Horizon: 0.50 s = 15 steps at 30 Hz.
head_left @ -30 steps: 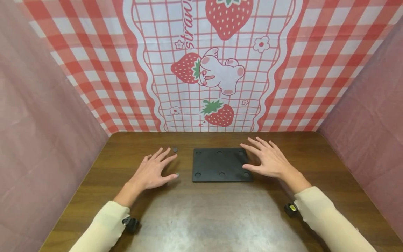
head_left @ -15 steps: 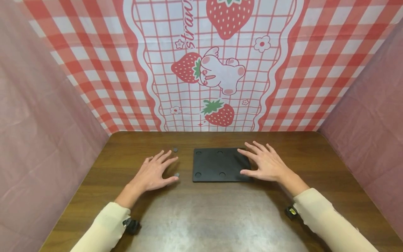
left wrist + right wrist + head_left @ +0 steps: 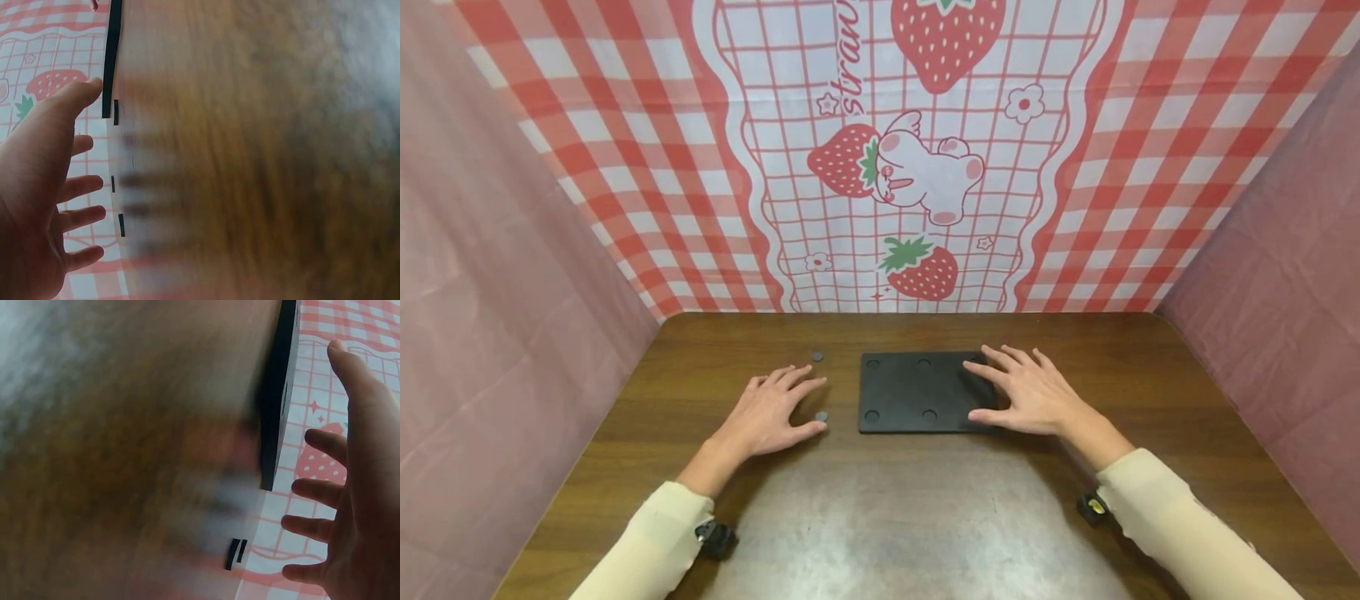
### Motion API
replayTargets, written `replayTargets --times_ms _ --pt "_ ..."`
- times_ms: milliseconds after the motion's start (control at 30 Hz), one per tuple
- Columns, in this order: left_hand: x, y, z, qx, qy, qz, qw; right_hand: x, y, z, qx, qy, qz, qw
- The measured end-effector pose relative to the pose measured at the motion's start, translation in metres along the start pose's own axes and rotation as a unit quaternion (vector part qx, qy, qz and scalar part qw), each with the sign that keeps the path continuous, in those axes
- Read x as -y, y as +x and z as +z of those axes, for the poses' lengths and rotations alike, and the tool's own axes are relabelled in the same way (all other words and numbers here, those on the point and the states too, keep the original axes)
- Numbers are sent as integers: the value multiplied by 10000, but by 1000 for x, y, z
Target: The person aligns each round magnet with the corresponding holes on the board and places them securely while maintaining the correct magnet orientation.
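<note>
Head view: a black rectangular plate (image 3: 921,392) lies flat on the wooden table (image 3: 880,508), toward the far side and a little right of centre, with round recesses visible along its far and near edges. The right hand (image 3: 1028,392) is spread, palm down, over the plate's right end — fingers straight and fanned, thumb pointing left along the plate's near edge. Whether the palm presses the plate or only hovers just above it cannot be told.

The left hand (image 3: 771,412) is likewise spread, palm down, over bare table just left of the plate, holding nothing. Two small dark discs sit on the table there: one disc (image 3: 822,416) just beside the thumb tip, between the hand and the plate's near-left corner; a second disc (image 3: 817,356) farther back, just beyond the fingertips and apart from them.

Left wrist view: blurred — the left hand (image 3: 37,206) shows with fingers fanned and straight, the plate's edge (image 3: 111,56) seen as a dark strip past the thumb. Right wrist view: the right hand (image 3: 350,506) open and fanned, the plate (image 3: 278,406) seen edge-on near the thumb.

Both forearms wear cream sleeves. A red-checked strawberry cloth (image 3: 887,158) hangs behind the table; pink sheets line both sides.
</note>
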<state>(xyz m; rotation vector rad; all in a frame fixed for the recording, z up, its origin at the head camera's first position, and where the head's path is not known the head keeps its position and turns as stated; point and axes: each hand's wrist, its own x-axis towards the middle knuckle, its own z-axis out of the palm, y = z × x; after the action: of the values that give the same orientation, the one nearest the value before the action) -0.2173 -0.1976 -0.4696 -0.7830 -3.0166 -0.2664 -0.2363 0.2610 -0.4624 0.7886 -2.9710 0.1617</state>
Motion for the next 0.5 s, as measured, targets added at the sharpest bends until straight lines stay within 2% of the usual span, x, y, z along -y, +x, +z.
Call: replayTargets --times_ms 500 --pt "-2 0 1 -112 135 21 9998 8 -1 -3 466 81 273 9985"
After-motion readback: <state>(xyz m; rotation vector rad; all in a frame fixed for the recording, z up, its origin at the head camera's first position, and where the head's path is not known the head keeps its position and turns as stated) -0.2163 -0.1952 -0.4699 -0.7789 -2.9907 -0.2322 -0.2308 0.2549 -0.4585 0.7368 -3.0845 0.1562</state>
